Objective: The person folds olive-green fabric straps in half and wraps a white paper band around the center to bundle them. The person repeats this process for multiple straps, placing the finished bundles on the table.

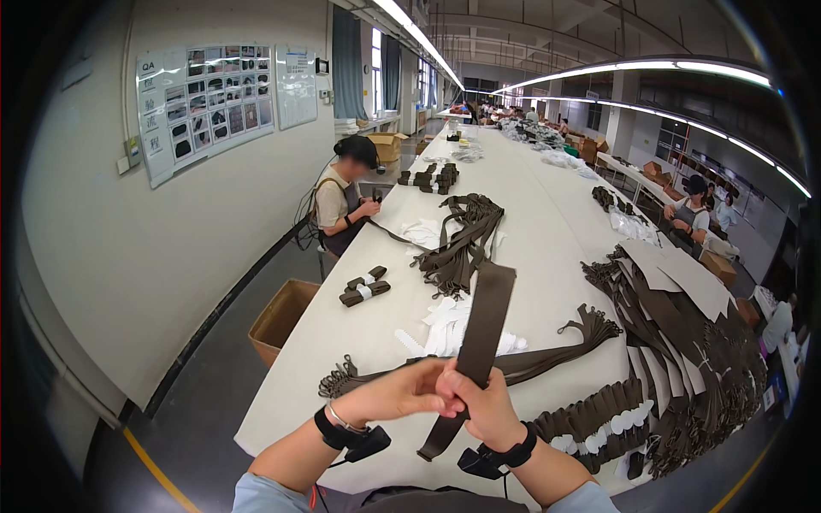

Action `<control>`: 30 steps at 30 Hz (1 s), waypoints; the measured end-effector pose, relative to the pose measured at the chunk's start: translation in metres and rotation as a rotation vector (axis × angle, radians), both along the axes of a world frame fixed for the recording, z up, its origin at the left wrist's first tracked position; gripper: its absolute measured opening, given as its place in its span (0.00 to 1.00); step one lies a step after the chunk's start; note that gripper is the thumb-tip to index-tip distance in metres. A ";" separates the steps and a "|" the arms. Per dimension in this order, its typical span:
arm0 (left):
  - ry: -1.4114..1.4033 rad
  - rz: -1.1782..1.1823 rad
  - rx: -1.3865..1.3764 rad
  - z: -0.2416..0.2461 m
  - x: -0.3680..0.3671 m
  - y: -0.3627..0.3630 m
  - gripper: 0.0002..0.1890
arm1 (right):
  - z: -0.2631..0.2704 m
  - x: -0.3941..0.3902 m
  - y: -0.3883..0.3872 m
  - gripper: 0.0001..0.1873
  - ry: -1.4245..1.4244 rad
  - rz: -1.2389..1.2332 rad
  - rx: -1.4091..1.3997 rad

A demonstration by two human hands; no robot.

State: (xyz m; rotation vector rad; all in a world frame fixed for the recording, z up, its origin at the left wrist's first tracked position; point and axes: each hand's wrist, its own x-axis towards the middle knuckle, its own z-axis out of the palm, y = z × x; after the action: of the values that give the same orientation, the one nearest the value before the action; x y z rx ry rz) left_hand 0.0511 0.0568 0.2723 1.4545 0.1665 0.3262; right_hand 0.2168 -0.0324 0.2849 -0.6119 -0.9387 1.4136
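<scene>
A flat dark brown fabric strap slants upright before me, its far end above the table and its lower end near the table's front edge. My right hand is closed around its lower half. Against the strap's left side, my left hand meets the right fingers; whether it also grips the strap is hidden. Beneath the hands, a bundle of long brown straps with looped ends lies across the white table. White paper bands are heaped just behind the held strap.
Banded strap rolls lie at left, near a strap pile. Rows of banded straps and a large strap heap with grey sheets fill the right. A cardboard box stands by the left edge; a seated person works beyond.
</scene>
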 end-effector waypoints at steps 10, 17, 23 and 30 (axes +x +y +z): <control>0.086 0.312 0.058 -0.042 0.024 -0.046 0.15 | -0.012 0.002 0.009 0.06 0.069 -0.154 0.000; 0.093 0.453 -0.011 -0.055 0.028 -0.054 0.13 | -0.020 -0.003 0.011 0.06 0.109 -0.155 0.023; 0.086 0.453 -0.057 -0.062 0.025 -0.050 0.09 | -0.019 0.005 0.018 0.06 0.056 -0.220 0.060; 0.394 0.646 0.675 -0.098 -0.008 -0.063 0.28 | -0.019 0.044 0.034 0.09 -0.001 -0.623 0.043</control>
State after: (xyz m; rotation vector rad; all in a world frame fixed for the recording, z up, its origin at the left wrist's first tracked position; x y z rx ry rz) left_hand 0.0426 -0.0061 0.1745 2.1048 0.9273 0.6573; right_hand 0.2609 0.0017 0.2656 -0.7892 -0.6909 0.8335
